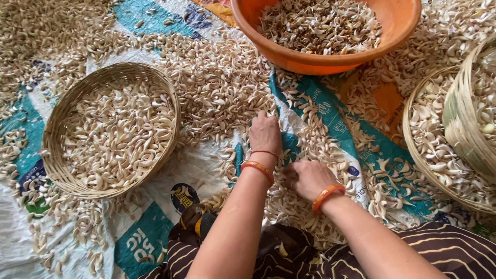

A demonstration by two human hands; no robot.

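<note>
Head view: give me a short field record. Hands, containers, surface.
left hand: palm down, fingers spread into loose garlic cloves
right hand: curled, resting on cloves; whether it grips any cannot be told
wrists: orange bangles on both
left basket: round, woven, holding pale cloves
orange tub: plastic, at top, holding cloves and darker husks
right baskets: two woven, one tilted inside the other, both holding cloves
surface: printed woven sacks spread flat, strewn with cloves

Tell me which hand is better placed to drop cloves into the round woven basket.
Left, probably: the left hand lies nearer the woven basket, with nothing between; the right hand sits farther away and would have to cross over.
</note>
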